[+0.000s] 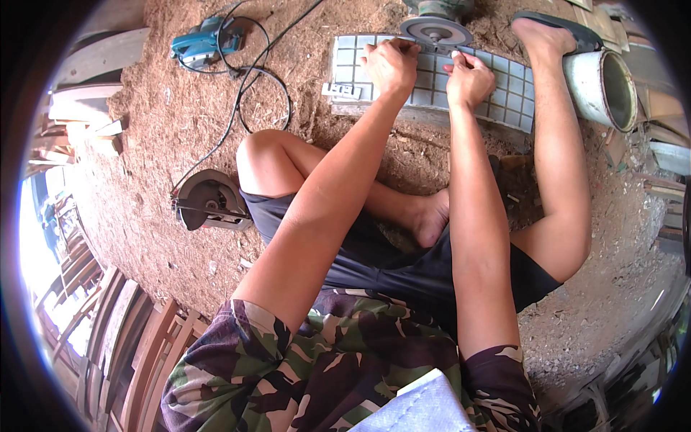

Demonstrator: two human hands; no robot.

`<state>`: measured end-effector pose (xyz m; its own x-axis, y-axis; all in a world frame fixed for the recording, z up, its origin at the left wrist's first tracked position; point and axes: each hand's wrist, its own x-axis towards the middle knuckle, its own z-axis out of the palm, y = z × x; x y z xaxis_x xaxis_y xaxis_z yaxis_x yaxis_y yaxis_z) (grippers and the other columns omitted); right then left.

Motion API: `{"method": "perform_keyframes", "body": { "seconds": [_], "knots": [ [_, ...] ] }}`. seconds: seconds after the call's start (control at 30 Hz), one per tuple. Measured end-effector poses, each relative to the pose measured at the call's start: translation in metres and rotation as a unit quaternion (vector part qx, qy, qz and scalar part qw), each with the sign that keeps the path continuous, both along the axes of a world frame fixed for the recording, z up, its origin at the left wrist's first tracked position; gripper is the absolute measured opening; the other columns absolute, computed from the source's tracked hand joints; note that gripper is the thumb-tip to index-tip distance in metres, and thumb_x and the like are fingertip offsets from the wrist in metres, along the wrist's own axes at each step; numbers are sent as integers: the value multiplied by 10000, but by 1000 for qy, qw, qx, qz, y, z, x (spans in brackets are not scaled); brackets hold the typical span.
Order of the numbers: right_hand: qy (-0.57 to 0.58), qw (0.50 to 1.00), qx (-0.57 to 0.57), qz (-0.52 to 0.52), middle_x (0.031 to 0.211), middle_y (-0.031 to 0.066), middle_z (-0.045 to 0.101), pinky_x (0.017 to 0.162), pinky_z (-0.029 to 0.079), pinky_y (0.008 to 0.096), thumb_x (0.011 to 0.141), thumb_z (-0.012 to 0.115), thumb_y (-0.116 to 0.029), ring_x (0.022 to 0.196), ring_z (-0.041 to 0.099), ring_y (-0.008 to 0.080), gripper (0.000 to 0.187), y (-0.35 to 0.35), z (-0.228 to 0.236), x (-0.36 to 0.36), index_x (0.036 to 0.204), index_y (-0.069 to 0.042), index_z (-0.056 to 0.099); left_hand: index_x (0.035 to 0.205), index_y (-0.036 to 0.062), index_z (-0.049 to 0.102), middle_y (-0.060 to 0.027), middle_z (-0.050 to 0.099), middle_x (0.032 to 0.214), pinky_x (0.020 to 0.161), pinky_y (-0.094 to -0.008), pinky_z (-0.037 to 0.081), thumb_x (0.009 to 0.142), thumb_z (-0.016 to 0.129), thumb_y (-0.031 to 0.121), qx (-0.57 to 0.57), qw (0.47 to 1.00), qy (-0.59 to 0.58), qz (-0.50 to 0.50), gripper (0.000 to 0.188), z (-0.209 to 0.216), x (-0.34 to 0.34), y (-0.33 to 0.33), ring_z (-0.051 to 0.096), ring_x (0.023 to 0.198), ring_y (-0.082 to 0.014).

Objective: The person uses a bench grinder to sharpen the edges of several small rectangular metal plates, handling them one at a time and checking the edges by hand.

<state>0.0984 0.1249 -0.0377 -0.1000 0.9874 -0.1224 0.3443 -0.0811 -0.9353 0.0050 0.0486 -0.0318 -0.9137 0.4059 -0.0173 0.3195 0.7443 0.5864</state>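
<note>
Right hand (471,79) and left hand (392,70) near a grinding wheel (435,32)
Both are curled over a tiled slab (432,86); whether either grip is clamped on anything cannot be told. The wheel stands just beyond, at the slab's far edge.

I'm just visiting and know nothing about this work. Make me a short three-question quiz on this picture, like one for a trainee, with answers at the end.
1. True or false: the teal power tool lies to the person's left of the tiled board.

2. Which of these are the left hand and right hand nearest to?
A) the circular saw
B) the round grey disc
C) the pale bucket

3. Which foot wears a dark sandal?

Key:
1. True.
2. B, the round grey disc.
3. The right foot; the left foot is bare.
</note>
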Motion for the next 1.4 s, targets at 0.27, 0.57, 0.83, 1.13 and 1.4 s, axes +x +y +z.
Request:
{"method": "perform_keyframes", "body": {
  "seconds": [0.27, 0.57, 0.83, 1.13, 1.4],
  "knots": [
    [7, 1000, -8, -6, 822, 143, 785, 576, 568, 280, 938, 768, -86, 625, 755, 166, 148, 2, 2, 4, 1016, 38, 791, 909, 228, 845, -23, 773, 885, 967, -425, 395, 862, 816, 398, 3, 1000, 7, 11, 179, -1, 6, 4, 589, 1036, -246],
    [2, 1000, 1, -7, 827, 155, 784, 556, 561, 278, 937, 773, -86, 621, 755, 174, 151, 5, 3, 7, 1009, 46, 788, 887, 213, 842, -29, 776, 890, 972, -440, 371, 852, 825, 379, 20, 1000, 4, 22, 170, 1, 12, 8, 590, 1064, -251],
    [20, 1000, 5, -16, 790, 147, 779, 532, 555, 277, 929, 776, -79, 610, 754, 171, 146, 11, -5, 10, 1000, 48, 789, 879, 207, 839, -35, 779, 902, 986, -454, 362, 854, 823, 369, 28, 999, -5, 18, 165, 3, 16, 10, 593, 1076, -260],
    [17, 1000, -7, -18, 800, 145, 783, 519, 555, 267, 929, 777, -69, 609, 749, 160, 135, 10, 2, 12, 1010, 38, 792, 946, 258, 849, -3, 803, 935, 1108, -491, 337, 858, 818, 448, 9, 999, -17, 26, 212, -2, 16, 13, 583, 1188, -272],
    [13, 1000, 3, -10, 824, 133, 773, 545, 577, 267, 918, 791, -53, 622, 744, 166, 177, 13, -1, 16, 1019, 89, 763, 942, 261, 852, -7, 798, 912, 1116, -507, 326, 861, 813, 448, 10, 1000, -19, 20, 207, -2, 19, 15, 584, 1168, -274]
  ]
}}
